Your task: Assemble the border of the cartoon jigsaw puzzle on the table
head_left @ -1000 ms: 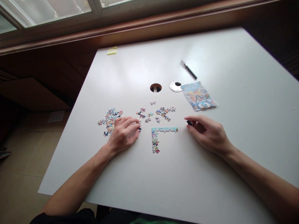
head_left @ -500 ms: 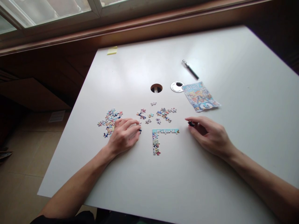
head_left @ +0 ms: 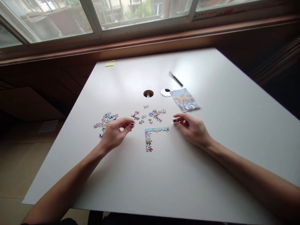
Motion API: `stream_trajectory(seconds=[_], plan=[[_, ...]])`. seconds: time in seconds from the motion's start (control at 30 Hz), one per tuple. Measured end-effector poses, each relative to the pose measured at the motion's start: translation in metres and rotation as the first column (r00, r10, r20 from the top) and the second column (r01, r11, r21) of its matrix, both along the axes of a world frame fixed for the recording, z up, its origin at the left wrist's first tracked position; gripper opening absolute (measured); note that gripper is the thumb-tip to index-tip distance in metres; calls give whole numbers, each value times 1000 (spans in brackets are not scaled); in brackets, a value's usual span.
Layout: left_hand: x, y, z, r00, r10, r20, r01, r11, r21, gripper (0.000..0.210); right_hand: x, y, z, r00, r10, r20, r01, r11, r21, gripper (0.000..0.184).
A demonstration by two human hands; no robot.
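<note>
My left hand (head_left: 117, 131) pinches a small puzzle piece (head_left: 132, 124) between thumb and fingers, just right of a heap of loose puzzle pieces (head_left: 110, 117). On the other side, my right hand (head_left: 193, 128) grips a dark puzzle piece (head_left: 175, 120) at its fingertips. Between the hands lies a joined corner of the puzzle (head_left: 148, 137), with a light blue top strip and a colourful left strip. Several scattered pieces (head_left: 154, 113) lie just beyond it. Part of the heap is hidden behind my left hand.
A picture sheet (head_left: 186, 99) lies beyond my right hand, touching a round metal cover (head_left: 165, 92). A round hole (head_left: 148, 93) opens in the white table (head_left: 150, 181). Farther back are a black pen (head_left: 176, 79) and a yellow sticky note (head_left: 110, 63), below the window.
My view has tilted up and shifted right, showing more window. My left hand has turned and lifted from beside the heap, its pinched piece now visible. My right hand still grips the dark piece.
</note>
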State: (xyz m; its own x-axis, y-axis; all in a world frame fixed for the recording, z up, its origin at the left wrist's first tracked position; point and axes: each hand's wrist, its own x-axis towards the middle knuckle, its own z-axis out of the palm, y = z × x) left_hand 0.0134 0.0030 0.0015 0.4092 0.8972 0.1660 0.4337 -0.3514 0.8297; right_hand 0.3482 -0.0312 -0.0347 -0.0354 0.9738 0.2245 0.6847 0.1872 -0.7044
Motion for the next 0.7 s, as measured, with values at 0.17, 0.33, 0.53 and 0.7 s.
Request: stream_trajectory(seconds=[0.17,0.33,0.53,0.7], plan=[[37,7,20,935,52,351,117,889,-443,28,-10,10,15,947,-13,-320,-46,984,-175,27],[60,8,21,881,53,470,204,855,-478,36,-30,25,31,849,89,-521,-233,948,-217,23],[54,3,16,903,-6,430,203,888,-412,37,-41,27,45,821,136,-555,-304,926,-223,23],[49,6,10,955,-128,267,197,947,-252,37,-39,21,47,856,161,-491,-317,915,-252,23]])
